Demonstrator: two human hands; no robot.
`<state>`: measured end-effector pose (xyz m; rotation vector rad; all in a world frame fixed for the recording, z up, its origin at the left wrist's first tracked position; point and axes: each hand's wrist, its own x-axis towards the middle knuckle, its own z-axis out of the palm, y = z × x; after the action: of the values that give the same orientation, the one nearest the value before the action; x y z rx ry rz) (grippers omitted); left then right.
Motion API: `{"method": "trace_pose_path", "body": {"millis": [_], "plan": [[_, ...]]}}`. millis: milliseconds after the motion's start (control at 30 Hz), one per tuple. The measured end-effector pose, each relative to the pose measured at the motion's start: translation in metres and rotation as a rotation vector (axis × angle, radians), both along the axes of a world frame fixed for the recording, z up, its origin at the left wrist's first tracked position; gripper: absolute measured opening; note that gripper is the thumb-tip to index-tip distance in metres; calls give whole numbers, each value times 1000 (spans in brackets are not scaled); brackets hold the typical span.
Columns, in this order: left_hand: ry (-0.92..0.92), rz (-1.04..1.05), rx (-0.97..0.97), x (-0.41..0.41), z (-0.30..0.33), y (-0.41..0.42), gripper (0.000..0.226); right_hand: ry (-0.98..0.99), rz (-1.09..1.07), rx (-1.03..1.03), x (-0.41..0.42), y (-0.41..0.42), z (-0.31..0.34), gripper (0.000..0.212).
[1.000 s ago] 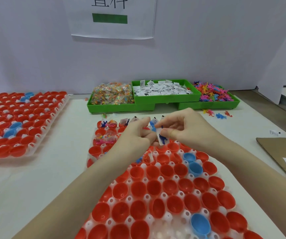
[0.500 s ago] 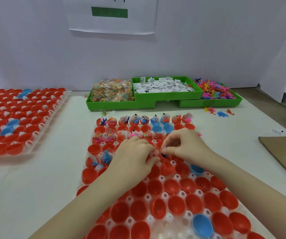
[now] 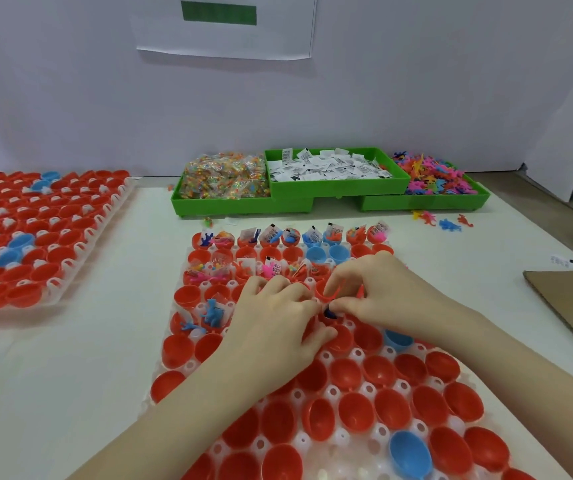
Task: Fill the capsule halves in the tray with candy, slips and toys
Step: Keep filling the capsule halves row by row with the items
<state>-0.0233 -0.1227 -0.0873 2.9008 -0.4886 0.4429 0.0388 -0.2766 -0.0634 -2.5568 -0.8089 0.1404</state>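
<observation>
Two hands meet over the middle of the tray [image 3: 188, 367] of capsule halves [image 3: 385, 372]. Right hand [image 3: 378, 296] pinches a small dark blue toy [image 3: 330, 312] between thumb and forefinger, low over a red half. Left hand [image 3: 274, 317] sits just beside it, fingers curled, knuckles up; what it holds, if anything, cannot be told. Far rows of the tray hold halves already filled with candy, slips and toys; near rows are bare red halves with a few blue ones. Three green bins stand at the back of the white surface [image 3: 70, 358]: candy [image 3: 222, 176], paper slips [image 3: 330, 168], toys [image 3: 434, 178]. Second tray [image 3: 70, 265] of red halves lies at far left. Cardboard [image 3: 569, 299] at right edge.
</observation>
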Motion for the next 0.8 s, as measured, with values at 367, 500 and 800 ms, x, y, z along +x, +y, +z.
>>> {"method": "trace_pose_path", "body": {"millis": [367,500,800], "plan": [[-99,-52,70,3,-5,2,36,-231,84,-203,-12,8,-2,20],[-90,-43,6,5,-3,5,47,-285,138,-257,-9,3,0,21],[-375,98,-240,67,21,54,35,64,-6,154,46,-40,35,7]]}}
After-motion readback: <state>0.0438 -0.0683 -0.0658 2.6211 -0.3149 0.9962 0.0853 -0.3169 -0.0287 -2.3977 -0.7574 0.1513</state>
